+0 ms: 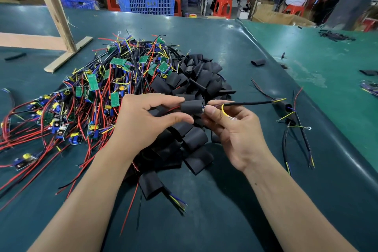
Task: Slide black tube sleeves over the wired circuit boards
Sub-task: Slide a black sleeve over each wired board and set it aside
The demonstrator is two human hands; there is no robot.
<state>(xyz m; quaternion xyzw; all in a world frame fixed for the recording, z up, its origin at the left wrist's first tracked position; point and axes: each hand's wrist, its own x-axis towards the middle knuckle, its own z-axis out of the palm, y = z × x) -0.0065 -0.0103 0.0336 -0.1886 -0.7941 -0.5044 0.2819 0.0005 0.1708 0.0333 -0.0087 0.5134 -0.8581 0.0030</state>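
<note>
Head view: my left hand (147, 120) pinches a black tube sleeve (191, 107) between thumb and forefinger, held just above the table, with red wire showing at the sleeve's left end. My right hand (231, 129) meets it from the other side, fingertips closed on the wires at the sleeve's right mouth, where a small part of the circuit board (203, 109) shows, most of it hidden inside the sleeve. From my right fingers a black cable (247, 104) runs out to the right and ends in bared yellow and blue leads, and a thin yellow wire (224, 111) loops down over my fingers. Directly beneath and beyond both hands lies a heap of loose black sleeves (196, 80), flattened and overlapping. To its left, touching it, spreads a tangle of wired boards (86, 96): green boards with blue and yellow parts, trailing red and black wires toward the table's left edge. One finished piece (152, 185), a sleeve with coloured leads at its lower end, lies near my left forearm. Further sleeved pieces with cables (292, 116) lie to the right of my right hand, well apart from the heap. All rest on a dark green table mat (225, 210). A wooden frame (59, 26) stands at the table's far left, and a blue crate (146, 2) filled with wiring sits beyond the table.
</note>
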